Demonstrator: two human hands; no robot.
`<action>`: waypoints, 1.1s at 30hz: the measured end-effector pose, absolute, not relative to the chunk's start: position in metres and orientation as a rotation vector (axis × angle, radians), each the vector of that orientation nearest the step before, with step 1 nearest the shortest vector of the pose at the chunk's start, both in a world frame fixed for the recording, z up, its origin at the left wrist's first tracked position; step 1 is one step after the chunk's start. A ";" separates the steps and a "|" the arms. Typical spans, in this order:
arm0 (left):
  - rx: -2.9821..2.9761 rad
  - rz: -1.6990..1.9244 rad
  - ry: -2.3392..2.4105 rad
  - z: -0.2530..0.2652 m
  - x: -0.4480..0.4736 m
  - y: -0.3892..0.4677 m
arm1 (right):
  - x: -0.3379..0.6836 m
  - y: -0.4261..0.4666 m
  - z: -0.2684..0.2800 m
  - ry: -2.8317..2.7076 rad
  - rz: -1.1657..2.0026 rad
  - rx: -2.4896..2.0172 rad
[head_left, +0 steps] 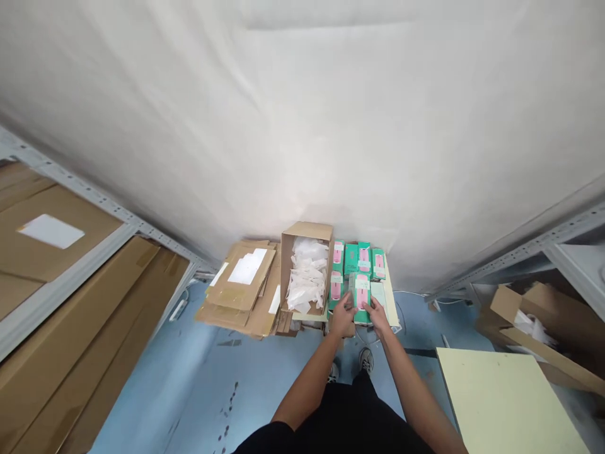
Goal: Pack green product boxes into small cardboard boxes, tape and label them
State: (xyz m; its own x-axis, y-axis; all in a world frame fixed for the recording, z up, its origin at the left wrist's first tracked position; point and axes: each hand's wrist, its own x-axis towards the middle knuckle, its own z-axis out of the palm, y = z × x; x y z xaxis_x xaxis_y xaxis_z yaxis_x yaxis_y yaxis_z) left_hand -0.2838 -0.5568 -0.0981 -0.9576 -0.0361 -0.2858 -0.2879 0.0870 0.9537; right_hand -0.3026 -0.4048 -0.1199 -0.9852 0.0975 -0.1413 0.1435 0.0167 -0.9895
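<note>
A small green box with a pink picture (362, 291) is between my two hands at the table's front edge. My left hand (343, 315) grips its lower left side, fingers closed. On the lower right side my right hand (377, 315) is closed, thumb near the front face. More boxes of this kind lie around it: one green-and-pink box (336, 285) at the left, another (378, 261) at the back right, and several others behind. A pale panel (379, 291), perhaps a box side, shows just right of the held box.
Left of the boxes stands an open carton (307, 231) filled with white plastic bags (307, 274). Flattened cardboard (236, 293) is stacked at the table's left end. Shelving with large cartons (89, 315) rises at left; a pale yellow board (505, 391) and open carton (543, 328) are at right.
</note>
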 end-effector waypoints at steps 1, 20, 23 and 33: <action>-0.273 1.958 2.172 -0.096 -0.285 -0.555 | -0.298 -0.401 -0.115 2.175 -2.204 0.312; 0.633 1.620 1.585 -0.059 -0.194 -0.302 | -0.069 -0.194 -0.045 2.036 -2.763 1.487; 0.703 1.500 1.548 -0.060 -0.158 -0.249 | -0.021 -0.157 -0.048 1.955 -2.829 1.656; 0.835 1.120 1.424 -0.064 -0.059 -0.120 | 0.101 -0.063 -0.079 1.548 -2.830 2.152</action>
